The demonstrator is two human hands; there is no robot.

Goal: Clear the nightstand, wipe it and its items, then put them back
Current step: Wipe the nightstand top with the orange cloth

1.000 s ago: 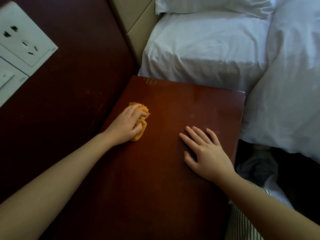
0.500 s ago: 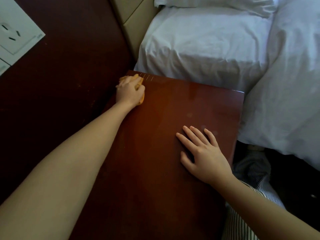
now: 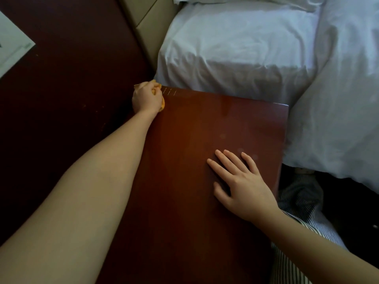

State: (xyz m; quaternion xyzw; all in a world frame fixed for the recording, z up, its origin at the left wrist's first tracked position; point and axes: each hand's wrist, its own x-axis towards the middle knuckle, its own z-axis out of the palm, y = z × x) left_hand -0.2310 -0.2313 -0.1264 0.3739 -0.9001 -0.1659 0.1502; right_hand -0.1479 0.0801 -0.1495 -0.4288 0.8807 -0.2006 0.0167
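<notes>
The nightstand (image 3: 215, 124) has a glossy reddish-brown top with nothing standing on it. My left hand (image 3: 146, 97) grips a bunched orange cloth (image 3: 162, 101) at the top's far left corner, against the dark wall panel. Most of the cloth is hidden under my fingers; only its edges show. My right hand (image 3: 240, 183) rests flat on the top near its right edge, fingers straight and slightly spread.
A bed with white sheets (image 3: 235, 48) and a white duvet (image 3: 344, 99) borders the nightstand at the back and right. A dark wood wall panel (image 3: 67, 89) with a white socket plate (image 3: 12, 52) is on the left. Striped fabric (image 3: 299, 203) lies by the right edge.
My left hand slid the cloth from the middle left of the top up to its far left corner. My right hand stayed flat in place.
</notes>
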